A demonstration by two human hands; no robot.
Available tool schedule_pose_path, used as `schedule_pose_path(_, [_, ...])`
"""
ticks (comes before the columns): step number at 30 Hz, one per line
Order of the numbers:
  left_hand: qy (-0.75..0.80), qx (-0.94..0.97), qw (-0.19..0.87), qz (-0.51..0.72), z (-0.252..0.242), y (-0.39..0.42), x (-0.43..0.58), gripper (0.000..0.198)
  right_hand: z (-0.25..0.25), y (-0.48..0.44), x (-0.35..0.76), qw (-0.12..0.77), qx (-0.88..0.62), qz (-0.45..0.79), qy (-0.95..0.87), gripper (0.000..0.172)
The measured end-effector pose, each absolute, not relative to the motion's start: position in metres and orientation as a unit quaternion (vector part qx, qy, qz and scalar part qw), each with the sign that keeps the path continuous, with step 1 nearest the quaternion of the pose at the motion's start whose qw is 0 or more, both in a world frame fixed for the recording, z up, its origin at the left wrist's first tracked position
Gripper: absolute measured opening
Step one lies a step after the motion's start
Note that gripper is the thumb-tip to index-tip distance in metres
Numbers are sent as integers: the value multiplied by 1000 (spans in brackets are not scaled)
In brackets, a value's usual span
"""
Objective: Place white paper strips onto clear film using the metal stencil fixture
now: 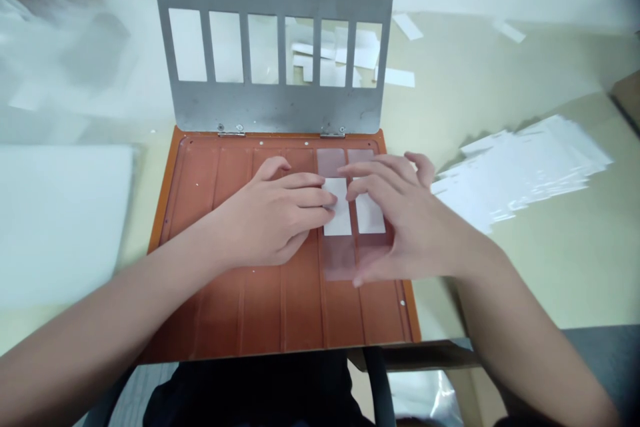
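My left hand [283,213] lies over the orange-brown grooved board [260,307], its fingers stretched out and their tips on the left edge of a white card [340,221]. My right hand [407,220] hovers at the board's right side with fingers and thumb spread. Its fingertips reach near that card and partly cover a second white card [371,217]. Each card rests on a clear film strip [339,259] set in its own groove. Neither hand grips anything that I can see.
A grey metal frame [275,107] with several rectangular windows stands hinged up behind the board. On the right a pile of white cards [530,167] is fanned out. A stack of translucent sheets [55,220] lies left. White scraps [400,77] are scattered behind the frame.
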State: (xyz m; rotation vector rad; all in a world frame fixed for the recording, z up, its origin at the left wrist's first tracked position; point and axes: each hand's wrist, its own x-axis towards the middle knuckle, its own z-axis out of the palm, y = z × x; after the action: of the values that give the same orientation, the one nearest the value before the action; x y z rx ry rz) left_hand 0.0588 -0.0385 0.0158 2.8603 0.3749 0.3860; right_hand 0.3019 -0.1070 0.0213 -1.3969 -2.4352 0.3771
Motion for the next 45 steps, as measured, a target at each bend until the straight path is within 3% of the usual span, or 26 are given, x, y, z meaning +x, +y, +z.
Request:
schedule_pose_path(5, [131, 973, 152, 113, 21, -40, 61, 35, 14, -111, 294, 125, -477, 122, -861, 79])
schedule_pose_path(10, [122, 968, 179, 126, 21, -39, 60, 24, 17, -110, 295, 166, -447, 107, -873, 31])
schedule_pose_path(13, [126, 967, 192, 113, 22, -38, 61, 26, 20, -110, 295, 173, -420, 125, -882, 10])
schedule_pose_path(17, [131, 965, 204, 101, 22, -37, 61, 31, 21, -110, 295, 191, -399, 139, -886, 13])
schedule_pose_path(23, [134, 961, 214, 117, 20, -35, 60, 57, 17, -109, 294, 232, -415, 119, -872, 13])
schedule_pose_path(32, [176, 947, 233, 137, 17, -39, 64, 18, 4, -104, 292, 243, -470, 92, -844, 11])
schedule_pose_path(45, [185, 949, 189, 173, 14, -40, 70, 21, 2, -103, 291, 256, -494, 83, -827, 11])
